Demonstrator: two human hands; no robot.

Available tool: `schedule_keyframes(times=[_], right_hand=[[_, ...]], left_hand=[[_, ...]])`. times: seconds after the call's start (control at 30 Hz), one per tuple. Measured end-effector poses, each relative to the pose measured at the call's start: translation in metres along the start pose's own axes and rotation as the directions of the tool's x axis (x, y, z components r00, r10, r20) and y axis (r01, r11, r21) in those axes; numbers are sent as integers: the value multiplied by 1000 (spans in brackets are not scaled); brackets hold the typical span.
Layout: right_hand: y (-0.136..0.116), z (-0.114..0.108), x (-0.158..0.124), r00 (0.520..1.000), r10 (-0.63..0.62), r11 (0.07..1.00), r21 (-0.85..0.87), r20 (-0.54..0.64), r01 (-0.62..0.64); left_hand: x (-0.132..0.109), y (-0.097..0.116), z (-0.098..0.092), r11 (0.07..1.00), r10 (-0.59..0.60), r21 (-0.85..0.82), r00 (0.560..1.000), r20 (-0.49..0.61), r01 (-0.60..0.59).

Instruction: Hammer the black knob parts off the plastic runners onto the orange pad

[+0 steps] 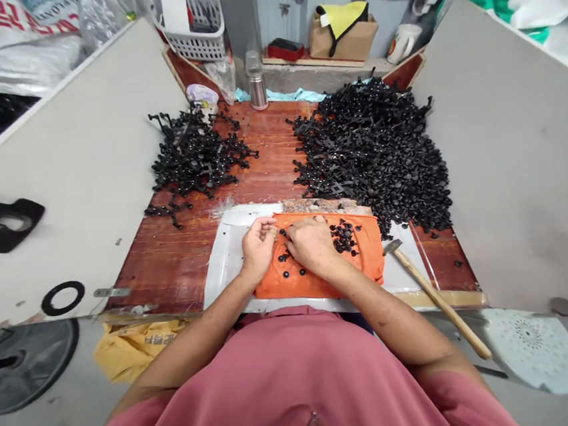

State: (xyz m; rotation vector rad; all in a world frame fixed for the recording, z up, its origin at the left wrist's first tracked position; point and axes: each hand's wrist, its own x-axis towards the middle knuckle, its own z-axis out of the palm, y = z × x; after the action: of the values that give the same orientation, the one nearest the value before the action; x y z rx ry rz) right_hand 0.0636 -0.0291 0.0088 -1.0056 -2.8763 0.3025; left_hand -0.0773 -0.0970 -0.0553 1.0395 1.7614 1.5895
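Note:
An orange cloth (359, 259) lies on a white tray (221, 262) at the near edge of a reddish wooden table. Small black round parts (344, 235) are scattered and heaped on the cloth. My left hand (256, 249) rests at the cloth's left edge with its fingers curled in a pinch; what they hold is too small to make out. My right hand (311, 245) lies palm down on the cloth beside it, fingers bent together over the small parts, the fingertips of both hands almost meeting.
A large heap of black plastic pieces (378, 150) fills the right of the table and a smaller tangle of black frames (193, 158) the left. A hammer (437, 298) lies at the right. Grey boards flank the table. A steel flask (256, 85) and white basket (193, 24) stand behind.

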Motion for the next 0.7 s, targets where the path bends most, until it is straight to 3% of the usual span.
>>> schedule_keyframes(times=[0.07, 0.2, 0.47, 0.57, 0.7], right_hand=[[1, -1, -1, 1000, 3, 1000, 10, 16, -3], [15, -2, -6, 1000, 9, 997, 71, 20, -10], [27, 9, -9, 999, 16, 964, 265, -47, -3], [33, 9, -10, 993, 52, 918, 396, -110, -4], [52, 6, -19, 973, 150, 803, 595, -177, -15]], left_hand=[[6, 5, -6, 980, 61, 184, 993, 99, -78], [19, 17, -13, 828, 110, 486, 930, 351, -281], [41, 26, 6, 547, 54, 733, 891, 451, -404], [37, 37, -2, 580, 113, 705, 898, 426, -408], [4, 72, -32, 767, 342, 482, 906, 250, -423]])
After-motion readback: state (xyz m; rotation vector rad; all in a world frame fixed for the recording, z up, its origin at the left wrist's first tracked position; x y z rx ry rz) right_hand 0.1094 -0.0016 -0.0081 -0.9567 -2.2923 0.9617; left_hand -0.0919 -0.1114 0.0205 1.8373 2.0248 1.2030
